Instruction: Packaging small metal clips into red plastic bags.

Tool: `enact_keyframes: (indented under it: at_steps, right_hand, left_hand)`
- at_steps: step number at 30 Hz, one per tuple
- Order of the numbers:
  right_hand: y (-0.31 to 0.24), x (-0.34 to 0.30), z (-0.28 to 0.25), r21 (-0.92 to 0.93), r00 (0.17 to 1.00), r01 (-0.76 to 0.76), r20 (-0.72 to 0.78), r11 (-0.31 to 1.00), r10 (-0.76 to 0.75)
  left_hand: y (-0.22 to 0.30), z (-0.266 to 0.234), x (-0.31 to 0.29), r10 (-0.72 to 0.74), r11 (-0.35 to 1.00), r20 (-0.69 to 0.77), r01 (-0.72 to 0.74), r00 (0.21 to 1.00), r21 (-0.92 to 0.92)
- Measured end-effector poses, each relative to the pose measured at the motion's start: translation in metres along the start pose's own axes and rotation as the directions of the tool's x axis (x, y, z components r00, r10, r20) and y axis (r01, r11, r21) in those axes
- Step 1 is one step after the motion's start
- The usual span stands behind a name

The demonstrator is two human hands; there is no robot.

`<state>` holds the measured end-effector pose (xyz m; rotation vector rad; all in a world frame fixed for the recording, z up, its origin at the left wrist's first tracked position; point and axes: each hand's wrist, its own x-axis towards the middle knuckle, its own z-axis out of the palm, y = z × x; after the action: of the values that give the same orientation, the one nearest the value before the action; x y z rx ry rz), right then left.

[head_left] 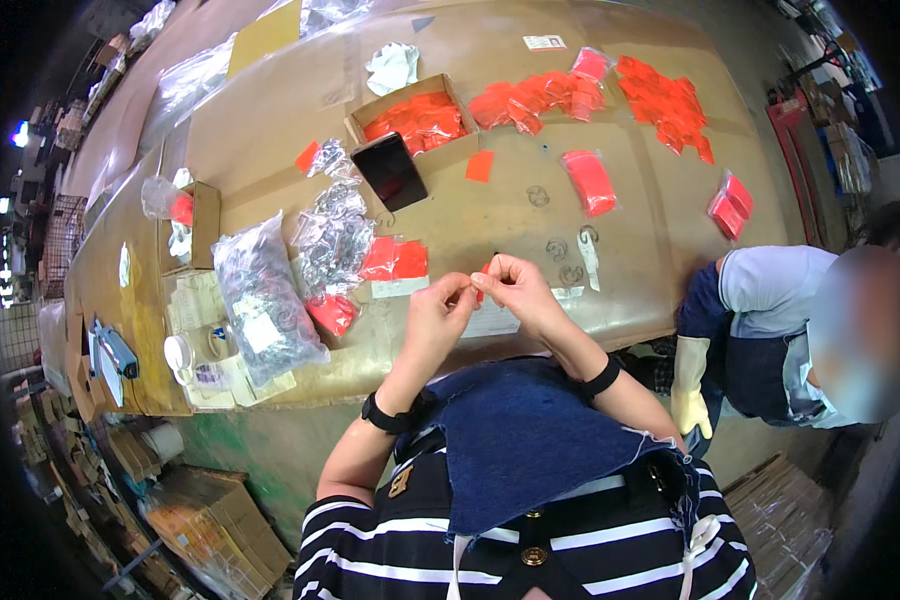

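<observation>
My left hand and my right hand meet over the near edge of the table, fingertips pinched together. Between them shows a bit of a small orange-red piece; the fingers cover most of it, so its kind is hidden. Just left of my left hand lie orange-red flat squares on a white slip. A pile of clear plastic bags sits beyond them. Under my hands is a white paper sheet, partly covered by them.
A dark phone leans on a cardboard box of orange pieces. Orange packets and a loose orange heap lie farther right. A stuffed plastic bag and a white-lidded jar stand left. A gloved co-worker bends at right.
</observation>
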<state>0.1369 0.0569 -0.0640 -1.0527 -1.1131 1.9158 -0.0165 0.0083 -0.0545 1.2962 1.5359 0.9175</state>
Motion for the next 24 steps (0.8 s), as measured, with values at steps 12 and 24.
enact_keyframes:
  at_steps: [12,24]
  right_hand:
    - [-0.006,-0.008,-0.002,-0.111,0.998,0.016,0.056,0.994,-0.01]
    - [-0.012,-0.011,-0.008,-0.099,1.0,0.014,0.027,0.995,-0.011]
  left_hand:
    - [0.007,-0.004,0.002,-0.135,0.935,0.165,0.181,0.977,-0.306]
    - [0.01,-0.011,0.004,-0.199,0.766,0.214,0.288,0.956,-0.575]
